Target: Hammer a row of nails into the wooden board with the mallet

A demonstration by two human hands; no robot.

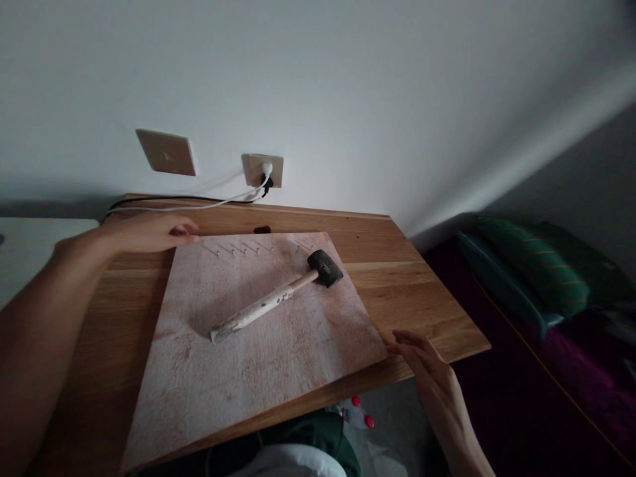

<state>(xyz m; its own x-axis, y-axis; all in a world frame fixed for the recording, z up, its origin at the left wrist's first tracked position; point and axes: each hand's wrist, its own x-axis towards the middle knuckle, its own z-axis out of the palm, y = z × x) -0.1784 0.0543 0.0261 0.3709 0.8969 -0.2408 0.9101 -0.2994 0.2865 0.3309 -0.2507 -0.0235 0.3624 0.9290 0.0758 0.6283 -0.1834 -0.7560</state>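
A pale, wood-grained board (278,351) lies on the wooden desk. Across it rests a mallet (263,308) with a black head and a worn, whitish handle. Several nails (245,251) stand in a row along the board's far edge. My left hand (149,232) is at the far left corner, its fingers loosely bent and apart, with no object seen in it. At the near right corner, my right hand (432,371) stretches its fingers out, the tips at or against the board's edge. Whether either hand presses on the board, I cannot tell.
Behind the wooden desk (422,298), white and black cables (199,202) run to a wall socket (263,170). A small dark object (262,230) sits just beyond the board. Green cushions (536,265) lie at the right. Below the front edge are red round parts (368,421).
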